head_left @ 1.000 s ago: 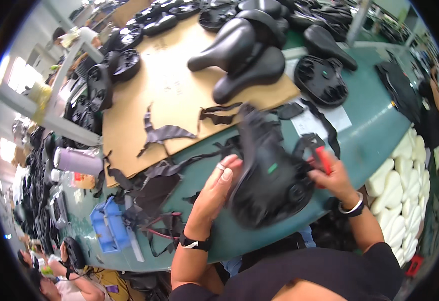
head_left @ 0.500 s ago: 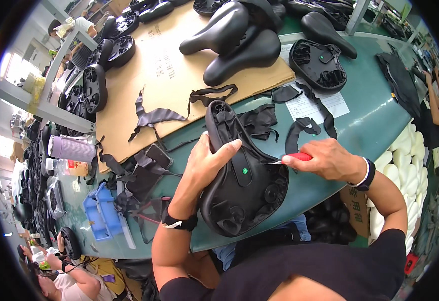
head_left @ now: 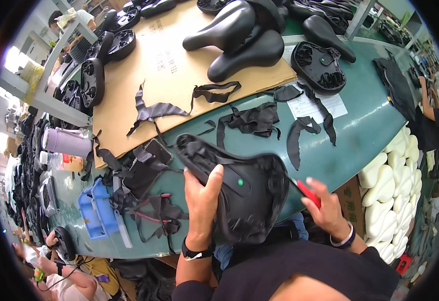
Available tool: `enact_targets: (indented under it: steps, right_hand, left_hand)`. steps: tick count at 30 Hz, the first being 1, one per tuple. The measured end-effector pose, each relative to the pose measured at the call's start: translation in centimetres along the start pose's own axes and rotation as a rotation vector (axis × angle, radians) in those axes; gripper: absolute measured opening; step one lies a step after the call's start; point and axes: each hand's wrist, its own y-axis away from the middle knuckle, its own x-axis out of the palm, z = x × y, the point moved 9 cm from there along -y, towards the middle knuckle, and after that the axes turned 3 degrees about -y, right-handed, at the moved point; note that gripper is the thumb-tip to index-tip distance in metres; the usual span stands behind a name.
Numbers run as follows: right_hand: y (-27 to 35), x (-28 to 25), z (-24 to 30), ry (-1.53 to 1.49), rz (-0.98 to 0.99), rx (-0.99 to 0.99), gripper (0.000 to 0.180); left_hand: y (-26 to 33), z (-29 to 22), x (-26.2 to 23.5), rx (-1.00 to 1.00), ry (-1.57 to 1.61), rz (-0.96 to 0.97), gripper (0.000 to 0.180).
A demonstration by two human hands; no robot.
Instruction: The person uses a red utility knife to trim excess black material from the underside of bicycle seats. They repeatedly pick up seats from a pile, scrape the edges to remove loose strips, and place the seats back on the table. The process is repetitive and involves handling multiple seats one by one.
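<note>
A black bicycle saddle (head_left: 239, 200), underside up, is tilted over the near edge of the green table, its narrow nose toward the upper left. My left hand (head_left: 202, 200) grips it by the side, with the thumb lying over the underside. A small green dot marks the saddle's middle. In my right hand (head_left: 324, 208) is a red-handled knife (head_left: 309, 194), its thin blade pointing at the saddle's right rim. Whether the blade touches the rim I cannot tell. Black cover scraps (head_left: 254, 120) lie on the table beyond the saddle.
Finished saddles (head_left: 249, 55) rest on a cardboard sheet (head_left: 164, 60) at the back. On the left are a blue holder (head_left: 98, 210), red-handled pliers (head_left: 152, 210), a phone (head_left: 158, 150) and a lilac cup (head_left: 66, 140). Cream foam pads (head_left: 390, 200) are piled at right. Other people work nearby.
The saddle has turned, its nose swinging left and toward me. My right hand with the knife has dropped back from the saddle's inner middle to its right rim.
</note>
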Motion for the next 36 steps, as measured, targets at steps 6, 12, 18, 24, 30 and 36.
enact_targets:
  steps: [6, 12, 18, 24, 30, 36]
  right_hand:
    - [-9.6, 1.0, 6.4, 0.001, -0.192, -0.395, 0.066]
    - [-11.8, -5.3, -5.7, -0.931, -0.493, 0.104, 0.047]
    - [-7.5, 0.1, 7.9, -0.298, 0.274, -0.476, 0.058]
    - [-6.2, -1.5, 5.6, 0.338, 0.158, -0.49, 0.058]
    - [-7.9, 1.2, 4.9, 0.621, 0.368, -0.535, 0.057]
    - [-1.1, 2.8, 2.9, 0.486, 0.316, -0.133, 0.062]
  left_hand:
    - [1.8, 0.1, -0.7, 0.074, 0.021, -0.098, 0.043]
    - [4.5, 2.0, -6.3, 0.322, -0.719, -0.491, 0.067]
    - [3.7, -5.8, 5.1, 0.73, -1.101, 0.156, 0.066]
    - [-1.5, -1.0, 5.1, 0.747, -1.178, 0.425, 0.033]
    - [-1.3, -1.5, 5.3, 0.808, -1.094, 0.376, 0.035]
    - [1.1, -0.6, 3.7, 0.576, -1.097, 0.115, 0.031]
